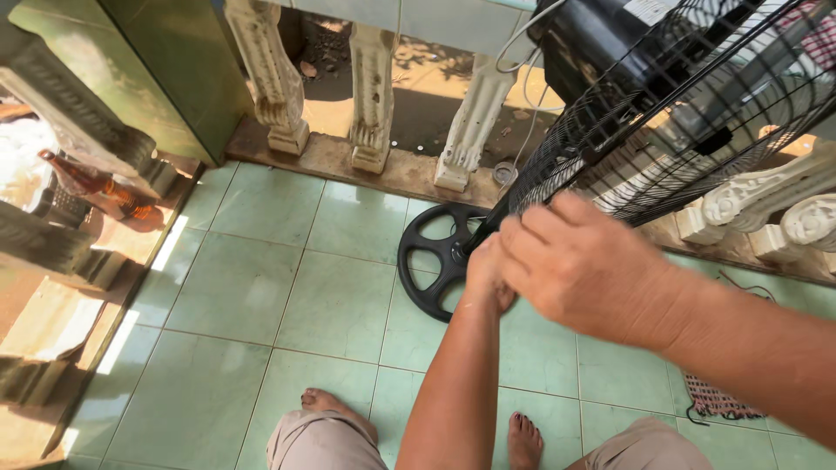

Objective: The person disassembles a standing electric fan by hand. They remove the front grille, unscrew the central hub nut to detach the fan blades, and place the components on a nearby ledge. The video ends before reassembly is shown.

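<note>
A black fan (697,96) stands on a green tiled floor (261,287) by a stone railing (374,87), its wire guard (662,148) tilted toward the person. The left hand (488,274) reaches to the lower edge of the guard, just above the round base (431,257); whether its fingers grip anything cannot be told, as the other hand hides them. The right hand (583,265) hovers at the guard's rim, fingers bent and close together, blurred. Bare feet (331,405) rest below.
</note>
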